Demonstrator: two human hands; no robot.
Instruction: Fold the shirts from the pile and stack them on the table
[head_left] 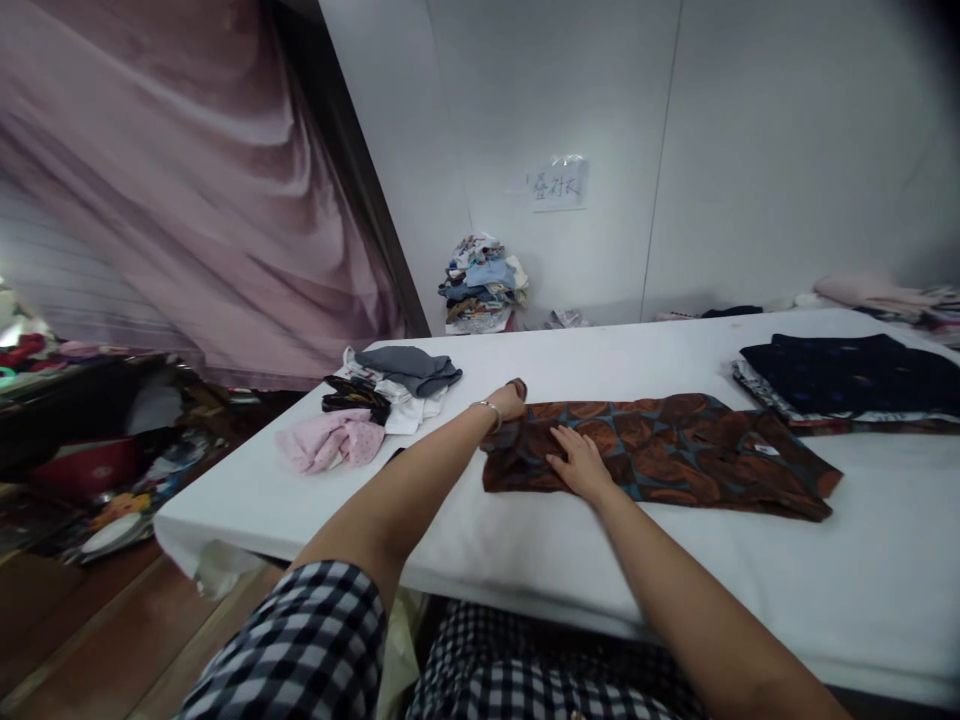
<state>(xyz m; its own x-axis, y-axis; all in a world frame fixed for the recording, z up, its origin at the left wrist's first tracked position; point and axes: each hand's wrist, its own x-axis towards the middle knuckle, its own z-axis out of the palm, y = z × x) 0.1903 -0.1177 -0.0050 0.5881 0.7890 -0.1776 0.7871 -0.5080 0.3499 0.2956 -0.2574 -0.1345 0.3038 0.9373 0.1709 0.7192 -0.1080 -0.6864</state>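
Observation:
A brown shirt [667,450] with a blue-grey pattern lies on the white-covered table [555,550], folded into a long strip running left to right. A small white label shows near its right end. My left hand [510,402], with a bracelet at the wrist, is closed on the shirt's far left corner; its fingertips are partly hidden. Flat on top of the cloth, a little to the right, rests my right hand [583,463] with its fingers apart.
Left on the table are a pink garment [331,440], a dark grey one [411,368] and other crumpled clothes. Folded dark navy clothing [847,375] is stacked at right. A tall clothes pile [486,285] stands by the wall, and a pink curtain [225,200] hangs at left.

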